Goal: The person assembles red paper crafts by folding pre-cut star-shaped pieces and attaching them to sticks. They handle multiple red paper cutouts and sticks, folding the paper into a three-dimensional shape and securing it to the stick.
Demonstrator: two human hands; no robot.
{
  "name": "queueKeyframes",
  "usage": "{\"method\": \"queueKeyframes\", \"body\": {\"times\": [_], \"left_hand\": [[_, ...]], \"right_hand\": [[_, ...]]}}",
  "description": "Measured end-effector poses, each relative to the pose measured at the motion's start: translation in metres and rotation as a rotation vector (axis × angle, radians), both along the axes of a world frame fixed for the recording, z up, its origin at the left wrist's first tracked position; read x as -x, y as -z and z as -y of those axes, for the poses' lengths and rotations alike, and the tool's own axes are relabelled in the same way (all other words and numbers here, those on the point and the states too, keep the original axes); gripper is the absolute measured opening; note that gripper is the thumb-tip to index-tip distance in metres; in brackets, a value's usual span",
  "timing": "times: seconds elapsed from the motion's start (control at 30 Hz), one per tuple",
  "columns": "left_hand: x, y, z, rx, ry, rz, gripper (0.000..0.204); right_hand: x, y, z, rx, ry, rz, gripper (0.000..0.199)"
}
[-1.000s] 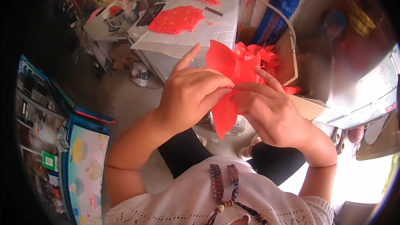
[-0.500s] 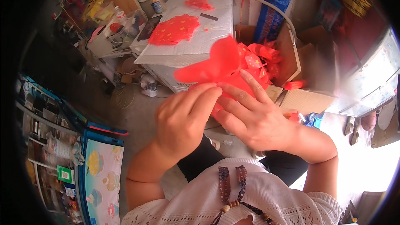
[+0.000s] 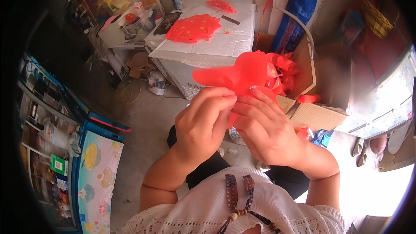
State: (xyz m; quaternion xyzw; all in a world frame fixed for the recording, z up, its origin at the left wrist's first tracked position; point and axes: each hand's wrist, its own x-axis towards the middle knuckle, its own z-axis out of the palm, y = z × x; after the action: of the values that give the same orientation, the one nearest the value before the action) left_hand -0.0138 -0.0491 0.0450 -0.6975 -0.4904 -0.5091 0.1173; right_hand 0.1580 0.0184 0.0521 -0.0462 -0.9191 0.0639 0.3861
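Note:
In front of my chest I hold a thin red sheet [image 3: 249, 70] that curls into rounded lobes. My left hand [image 3: 201, 123] is closed, its thumb and fingertips pinched at the sheet's near left edge. My right hand [image 3: 273, 134] is closed on the sheet from the right, its fingers lying across it; a small pale spot shows by the index fingertip. My fingers hide the sheet's lower middle. Beyond it, several red pieces with yellow stars [image 3: 284, 67] fill a cardboard box [image 3: 318, 115].
A white-topped box [image 3: 236, 45] bears a stack of red starred sheets [image 3: 193, 29], small red pieces [image 3: 221, 5], a dark flat strip [image 3: 230, 20] and a phone-like dark slab [image 3: 168, 23]. A blue-framed shelf [image 3: 80, 160] stands left. Shoes [image 3: 360, 151] lie at right.
The camera view has shifted slightly, moving the surroundings in the picture. Both hands keep hold of the red sheet, and my right fingers have drawn a little closer together.

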Motion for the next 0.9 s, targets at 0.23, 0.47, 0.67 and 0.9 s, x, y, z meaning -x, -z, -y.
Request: {"method": "queueKeyframes", "body": {"times": [0.23, 0.47, 0.67, 0.9], "left_hand": [[-0.005, 0.008, -0.001, -0.042, 0.053, 0.187, 0.02], [0.005, 0.0, 0.004, -0.035, -0.054, -0.016, 0.02], [0.004, 0.001, 0.007, 0.014, -0.041, -0.03, 0.017], [0.003, 0.003, 0.005, 0.039, -0.052, -0.018, 0.015]], "right_hand": [[0.0, -0.003, 0.007, 0.29, -0.073, -0.127, 0.024], [0.003, -0.011, 0.009, 0.233, 0.112, -0.309, 0.019], [0.01, -0.004, 0.0, 0.379, 0.15, -0.245, 0.015], [0.011, 0.008, 0.0, 0.436, 0.146, -0.259, 0.01]]}}
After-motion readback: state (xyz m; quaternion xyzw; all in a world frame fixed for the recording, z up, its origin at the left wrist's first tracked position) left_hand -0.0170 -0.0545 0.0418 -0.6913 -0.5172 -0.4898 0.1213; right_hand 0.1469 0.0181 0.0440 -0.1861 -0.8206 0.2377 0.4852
